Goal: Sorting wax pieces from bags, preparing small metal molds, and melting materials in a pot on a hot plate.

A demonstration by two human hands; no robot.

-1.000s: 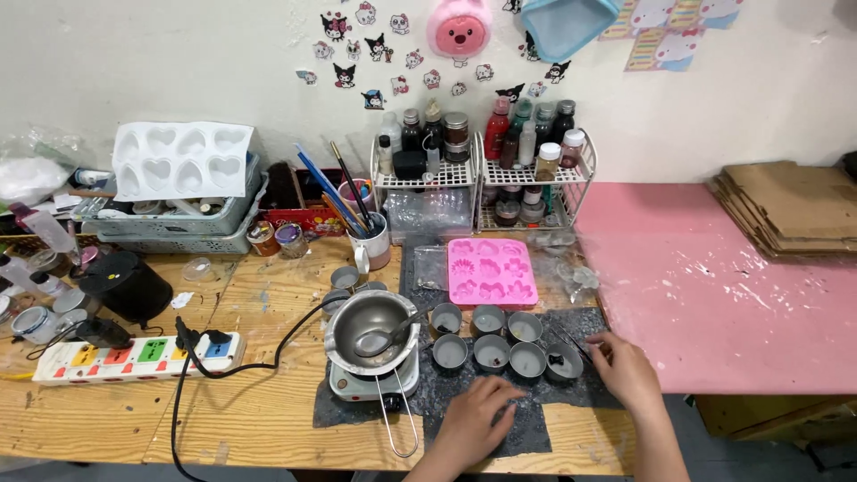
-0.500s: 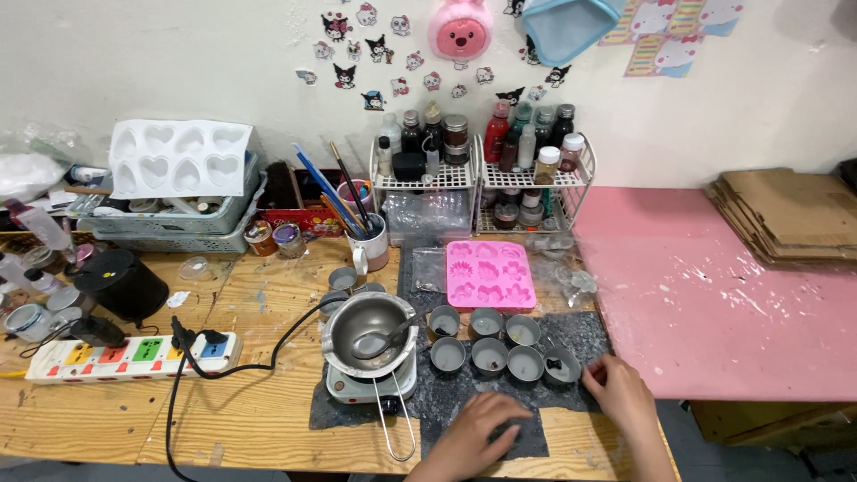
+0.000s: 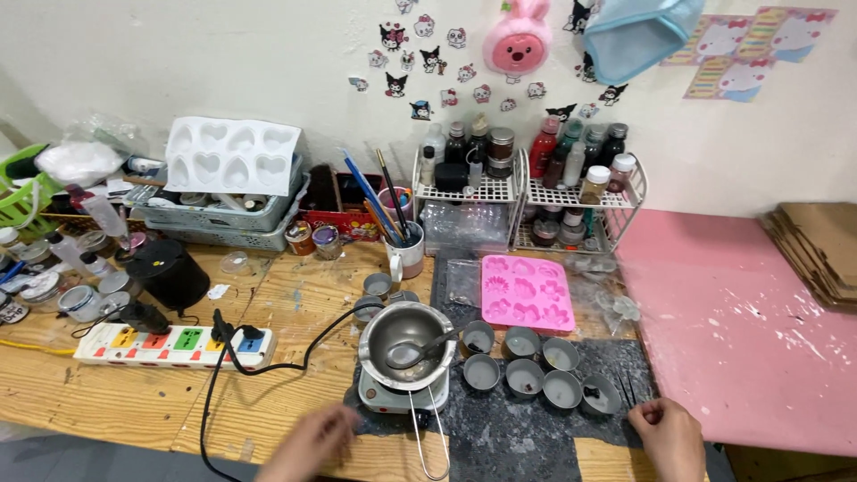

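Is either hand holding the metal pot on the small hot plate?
No: the left hand and right hand are both empty near the table edge, clear of the metal pot.

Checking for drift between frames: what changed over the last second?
Both hands pulled back toward the near edge. The left hand slid left off the dark mat onto the wooden table, blurred; the right hand drew back from the small cups to the mat's right corner. Neither holds anything, then or now. Pot on its burner, pink mould, power strip and cups stayed put.
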